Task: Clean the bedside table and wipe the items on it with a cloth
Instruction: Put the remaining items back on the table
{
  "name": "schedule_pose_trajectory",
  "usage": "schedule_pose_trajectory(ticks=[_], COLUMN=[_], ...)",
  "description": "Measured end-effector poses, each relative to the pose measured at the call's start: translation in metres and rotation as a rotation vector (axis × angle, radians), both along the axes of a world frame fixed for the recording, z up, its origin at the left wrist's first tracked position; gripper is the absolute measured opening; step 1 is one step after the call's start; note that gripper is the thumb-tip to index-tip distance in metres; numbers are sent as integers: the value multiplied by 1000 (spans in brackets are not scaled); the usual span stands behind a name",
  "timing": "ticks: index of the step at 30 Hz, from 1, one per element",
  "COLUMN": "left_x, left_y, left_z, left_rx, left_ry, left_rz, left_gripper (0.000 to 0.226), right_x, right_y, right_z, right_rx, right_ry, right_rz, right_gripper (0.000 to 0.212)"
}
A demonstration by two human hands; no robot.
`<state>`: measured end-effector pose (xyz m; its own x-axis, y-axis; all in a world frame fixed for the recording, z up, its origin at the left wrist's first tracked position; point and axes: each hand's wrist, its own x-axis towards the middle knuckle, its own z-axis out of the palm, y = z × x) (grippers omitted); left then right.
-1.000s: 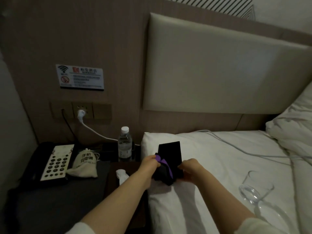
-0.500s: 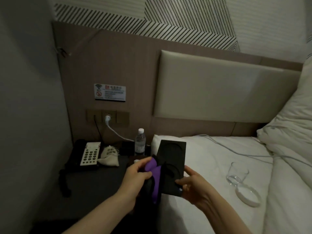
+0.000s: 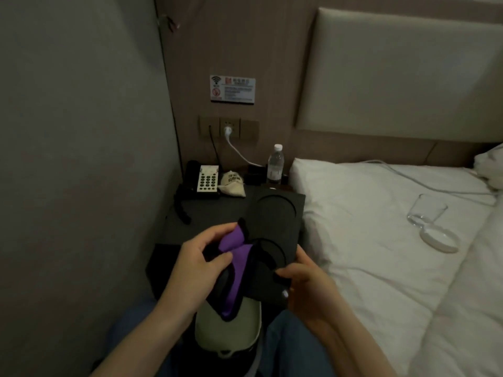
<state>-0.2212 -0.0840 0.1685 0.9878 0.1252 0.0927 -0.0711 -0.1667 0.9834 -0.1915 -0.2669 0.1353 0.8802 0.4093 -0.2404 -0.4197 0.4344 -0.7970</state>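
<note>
Left hand [image 3: 194, 263] bunches a purple-and-black cloth [image 3: 233, 263], fingers curled around it, pressed to the left edge of a black two-well coaster tray [image 3: 275, 227]. Right hand [image 3: 304, 284] pinches the tray's near right corner, thumb on top. Tray held in the air at centre frame, over the dark bedside table [image 3: 215, 213]. At 12 o'clock behind: phone [image 3: 207, 178], cloth pouch [image 3: 232, 183], water bottle [image 3: 275, 164]. Drinking glass [image 3: 427, 213] lies on the bed at 3 o'clock.

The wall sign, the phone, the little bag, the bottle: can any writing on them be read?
Wall sign: a wifi symbol and a red no-smoking symbol; its text is too blurred to read.
Phone: keypad markings too small.
Cloth bag: dark print, unreadable.
Water bottle: label unreadable.
</note>
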Motion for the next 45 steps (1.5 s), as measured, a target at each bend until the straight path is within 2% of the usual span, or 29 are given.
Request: schedule_pose_trajectory(ticks=[6,9,11,13,15,17,19,21,23,25,27,29,30,31,33,35,37,38,39,41,43,45], left_x=[-44,-56,-61,-63,-62,-62,-64,-65,-63,-62,-58,-52,-48,-45,-41,-36,-31,-29,-27,-22,-16,-17], left_y=[18,22,20,12,0,-15,-25,-23,-14,-6,0,7,9,10,12,15,24,30,35,41,37,22], left_z=[-44,-52,-45,-33,-26,-26,-33,-39,-43,-43,-35,-22,-15,-6,11,24,35,40,45,54,57,56], left_rx=[-101,-201,-194,-11,302,526,582,572,587,696,749,662,542,369,-116,-589,-890,-954,-960,-845,-569,-190], left_ry=[47,-38,-167,-338,-443,-406,-308,-320,-387,-441,-443,-416,-406,-372,-216,-12,109,100,55,-91,-215,-322], left_rz=[108,288,401,417,256,-33,-200,-159,-77,-4,76,184,227,250,254,208,168,166,178,237,297,335], left_gripper=[52,57,61,58,65,87,96,83,48,20,11,7,12,18,26,23,24,27,28,26,19,16], right_x=[-43,-58,-65,-72,-77,-80,-80,-79,-77,-77,-78,-80,-80,-82,-84,-85,-85,-85,-84,-81,-79,-78], right_y=[17,18,15,17,22,28,31,30,30,29,31,34,35,37,39,41,41,40,39,36,35,35], right_z=[-41,-54,-59,-60,-61,-56,-49,-44,-42,-44,-46,-48,-48,-49,-50,-48,-47,-48,-49,-50,-48,-48], right_rx=[103,47,3,-18,-22,-35,-47,-13,24,39,17,9,6,1,-8,-3,4,2,0,0,-19,-38], right_ry=[103,117,122,154,162,124,81,70,91,114,130,151,156,159,153,138,129,135,135,135,134,135], right_rz=[-6,-36,-45,-55,-52,-51,-94,-144,-181,-212,-194,-179,-183,-181,-172,-162,-131,-123,-120,-123,-135,-143], right_gripper=[73,65,64,53,50,39,28,29,28,25,23,32,36,39,45,48,48,48,48,47,45,45])
